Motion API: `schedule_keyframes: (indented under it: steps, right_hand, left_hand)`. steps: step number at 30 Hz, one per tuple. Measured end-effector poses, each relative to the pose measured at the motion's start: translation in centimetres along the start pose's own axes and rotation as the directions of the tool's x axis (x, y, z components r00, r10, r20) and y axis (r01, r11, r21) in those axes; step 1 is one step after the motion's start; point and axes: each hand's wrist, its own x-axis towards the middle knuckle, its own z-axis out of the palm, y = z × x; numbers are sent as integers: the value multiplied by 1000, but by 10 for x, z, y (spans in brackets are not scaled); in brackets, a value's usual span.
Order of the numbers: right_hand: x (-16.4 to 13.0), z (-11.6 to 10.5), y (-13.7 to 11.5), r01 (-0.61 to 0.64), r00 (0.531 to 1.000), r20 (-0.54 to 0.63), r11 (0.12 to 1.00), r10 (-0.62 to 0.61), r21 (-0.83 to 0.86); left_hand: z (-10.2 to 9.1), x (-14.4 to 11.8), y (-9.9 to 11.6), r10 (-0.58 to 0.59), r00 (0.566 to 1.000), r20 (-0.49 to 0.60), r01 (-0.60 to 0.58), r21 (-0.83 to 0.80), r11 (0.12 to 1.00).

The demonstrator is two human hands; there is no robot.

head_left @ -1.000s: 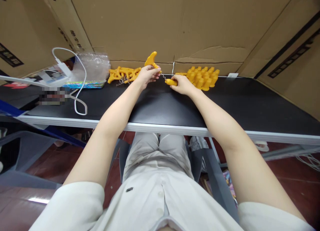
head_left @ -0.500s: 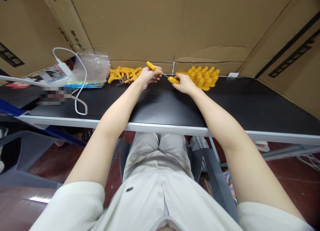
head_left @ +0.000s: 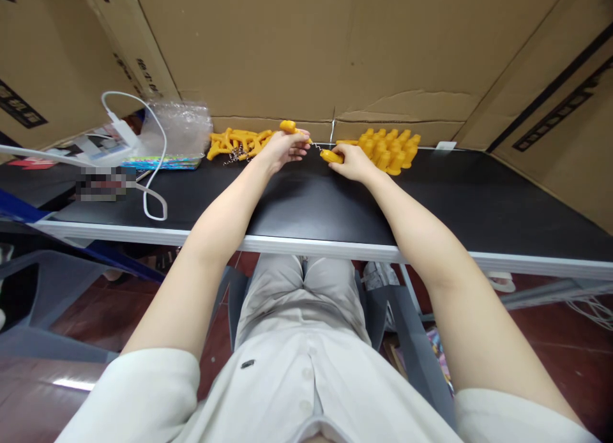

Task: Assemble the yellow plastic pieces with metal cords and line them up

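Left hand [head_left: 283,150] pinches a corkscrew handle [head_left: 288,126], right hand [head_left: 353,161] a yellow piece [head_left: 330,156], both likely light, stiff, best held mid-body

Even, soft light; stretched edges
Sheen on the black table [head_left: 325,216], white glare streak [head_left: 74,384] lower left, pixelated patch [head_left: 103,184] at left.

The held pieces [head_left: 331,156] and pegs [head_left: 390,150] are yellow, the tabletop [head_left: 325,207] black, the cardboard [head_left: 268,53] brown.
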Motion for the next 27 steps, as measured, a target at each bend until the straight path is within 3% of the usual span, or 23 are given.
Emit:
schedule_keyframes:
  steps: [9,17,23,27]
  right_hand:
    - [2,1,7,1,1000,-23,1000,-1,-2]
    - [5,4,11,37,999,-22,998,-38,-49]
    - [3,1,11,26,1000,0,998,-26,-53]
    - [3,0,11,22,1000,3,998,-22,-57]
  left_hand:
    - [-2,3,-3,-18,1000,-4,18,129,992]
    - [-14,20,-7,-67,997,43,62,121,991]
    - [-18,38,-20,-45,994,-104,55,96,994]
    - [-16,42,-28,66,970,-233,-8,240,971]
